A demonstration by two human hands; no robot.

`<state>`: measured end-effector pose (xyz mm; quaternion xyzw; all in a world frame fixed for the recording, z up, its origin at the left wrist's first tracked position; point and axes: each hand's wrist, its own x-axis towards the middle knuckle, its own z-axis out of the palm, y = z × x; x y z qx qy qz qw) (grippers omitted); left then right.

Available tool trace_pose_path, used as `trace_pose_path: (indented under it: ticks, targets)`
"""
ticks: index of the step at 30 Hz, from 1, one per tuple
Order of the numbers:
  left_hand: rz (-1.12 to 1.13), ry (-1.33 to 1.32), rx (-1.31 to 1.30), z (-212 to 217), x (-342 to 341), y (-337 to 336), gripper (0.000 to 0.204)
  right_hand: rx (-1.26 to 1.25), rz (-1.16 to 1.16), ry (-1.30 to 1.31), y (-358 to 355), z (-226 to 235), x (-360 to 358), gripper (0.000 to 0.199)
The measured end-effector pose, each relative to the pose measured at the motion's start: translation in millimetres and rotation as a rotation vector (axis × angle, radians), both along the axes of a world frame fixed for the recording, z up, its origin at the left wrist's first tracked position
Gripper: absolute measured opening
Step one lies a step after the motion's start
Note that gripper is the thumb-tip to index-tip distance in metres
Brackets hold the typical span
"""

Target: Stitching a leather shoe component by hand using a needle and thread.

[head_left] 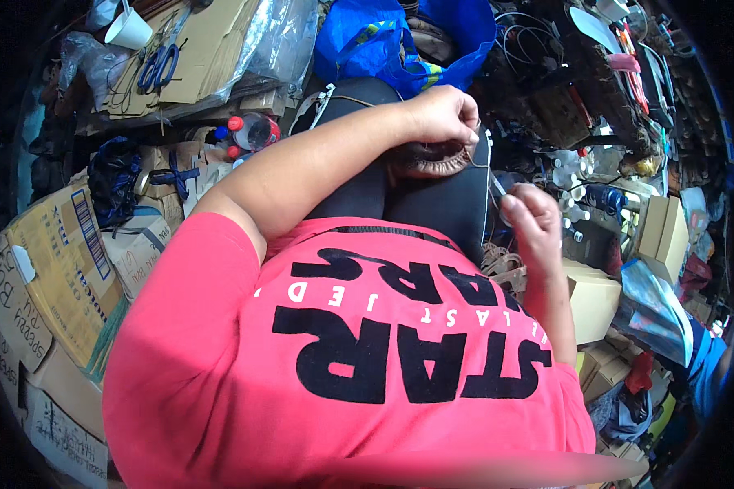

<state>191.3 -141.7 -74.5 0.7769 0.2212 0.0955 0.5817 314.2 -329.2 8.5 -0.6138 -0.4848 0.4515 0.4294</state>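
A brown shoe (432,160) with a row of stitches along its rim is held between my dark-trousered thighs (359,189), partly covered by my left arm and hand. Just above it, my left hand (444,114) is closed, its fingertips pinching a thin brown thread (483,166) that loops down beside the shoe. To the right and nearer, my right hand (533,216) closes on a slim pale tool (498,187), which points up toward the shoe; its exact kind is too small to tell. Cord also runs over my left knee.
Beyond my knees stands an open blue bag (367,41). Blue-handled scissors (158,68) lie on cardboard sheets (208,49) at the far left, near a white cup (129,29). Red-capped bottles (257,130) are left of my legs. Boxes (589,300) and small bottles crowd the right.
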Motion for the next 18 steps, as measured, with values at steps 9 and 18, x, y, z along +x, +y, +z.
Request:
trace_pose_path:
  ticks: [9, 18]
  targets:
    - [-0.252, 0.019, -0.347, 14, -6, 11, 0.017, -0.034, 0.032, -0.539, 21, -15, 9, 0.016]
    - [-0.311, 0.086, -0.321, 13, -6, 11, 0.026, -0.077, 0.054, -0.614, 28, -17, 10, 0.018]
